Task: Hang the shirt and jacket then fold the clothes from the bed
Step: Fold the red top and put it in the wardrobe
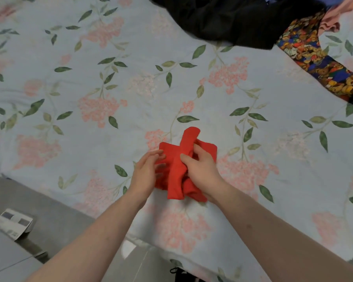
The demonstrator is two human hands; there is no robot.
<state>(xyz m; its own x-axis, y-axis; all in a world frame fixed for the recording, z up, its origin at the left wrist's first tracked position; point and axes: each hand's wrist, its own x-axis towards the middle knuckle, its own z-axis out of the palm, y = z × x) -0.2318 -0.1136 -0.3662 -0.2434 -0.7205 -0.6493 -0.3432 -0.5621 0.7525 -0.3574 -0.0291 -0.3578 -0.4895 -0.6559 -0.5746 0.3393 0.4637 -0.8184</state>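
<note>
The bed (192,82) before me fills most of my view, covered in a pale blue sheet (49,64) printed with pink flower clusters and green leaves; the sheet lies mostly flat with shallow creases. The bed's near edge runs diagonally from 9 o'clock down toward 6 o'clock. Grey floor (55,210) shows at 7 to 8 o'clock, glossy tile at 6 o'clock reflecting a bright patch of light. A printed paper leaflet (13,222) rests at 8 o'clock, on the edge of a grey surface (6,255). Lighting is soft and even.
</note>
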